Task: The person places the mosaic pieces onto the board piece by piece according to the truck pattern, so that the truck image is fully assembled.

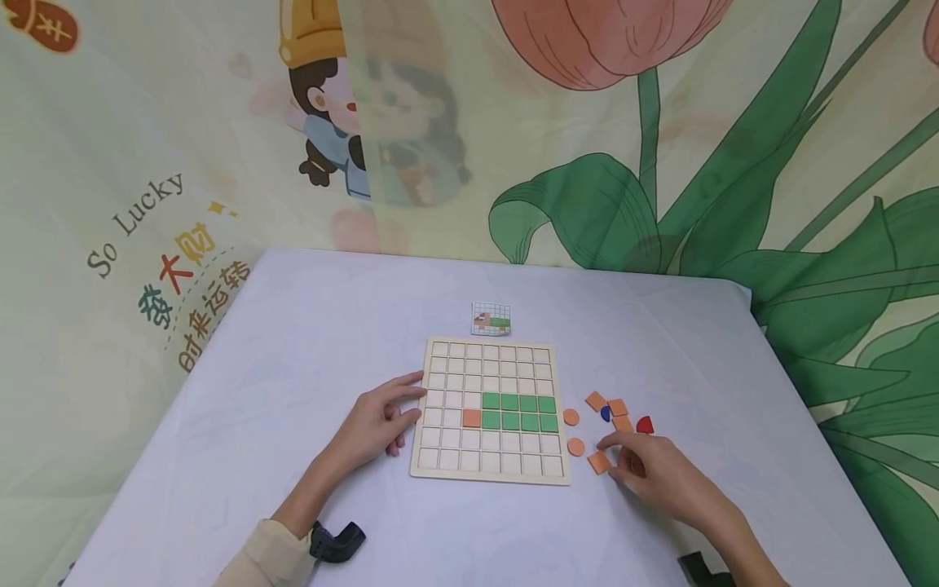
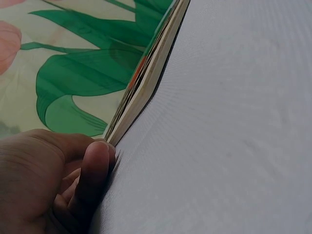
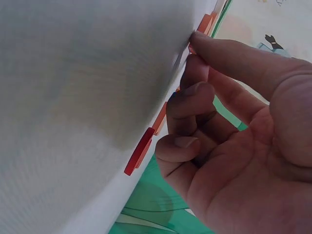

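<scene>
Left hand, fingers relaxed, touches board at nine o'clock; right hand at orange square, four o'clock; pinch unclear.

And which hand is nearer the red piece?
Right: the right hand is close beside the red piece; the left hand is across the board, at its left edge.
</scene>
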Motion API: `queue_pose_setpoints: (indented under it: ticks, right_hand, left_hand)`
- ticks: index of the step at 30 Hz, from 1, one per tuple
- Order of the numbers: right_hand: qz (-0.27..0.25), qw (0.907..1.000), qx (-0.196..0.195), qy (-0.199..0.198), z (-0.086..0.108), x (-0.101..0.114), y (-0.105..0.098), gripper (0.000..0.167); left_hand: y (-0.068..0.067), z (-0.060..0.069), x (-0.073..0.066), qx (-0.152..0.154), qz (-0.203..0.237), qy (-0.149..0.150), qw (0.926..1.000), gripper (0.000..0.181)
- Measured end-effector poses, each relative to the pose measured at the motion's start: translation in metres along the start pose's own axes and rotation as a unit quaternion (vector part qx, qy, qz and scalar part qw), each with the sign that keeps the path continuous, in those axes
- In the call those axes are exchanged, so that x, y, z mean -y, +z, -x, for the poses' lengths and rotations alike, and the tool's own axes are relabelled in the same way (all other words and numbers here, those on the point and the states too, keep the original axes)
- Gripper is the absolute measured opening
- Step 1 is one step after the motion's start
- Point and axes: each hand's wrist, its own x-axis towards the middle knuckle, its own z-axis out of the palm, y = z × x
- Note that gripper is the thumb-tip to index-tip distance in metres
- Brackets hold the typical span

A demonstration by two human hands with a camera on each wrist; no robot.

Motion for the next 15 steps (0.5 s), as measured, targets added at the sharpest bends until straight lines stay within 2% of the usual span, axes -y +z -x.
queue_pose_setpoints:
  ticks: [5, 15]
  right_hand:
    - [-0.003, 0.9999, 0.003, 0.012, -0.0018, -0.001, 0.0016, 0.031]
    - [-0.001, 1.0, 0.002, 0.01, -0.0022, -0.0015, 0.001, 0.029]
  left_hand:
    - [0.0, 0.0, 0.0, 0.001, -0.003, 0.002, 1.0, 0.04]
    - [-0.0002, -0.0004, 0.0, -0.001, -0.006, 0.004, 1.0, 0.04]
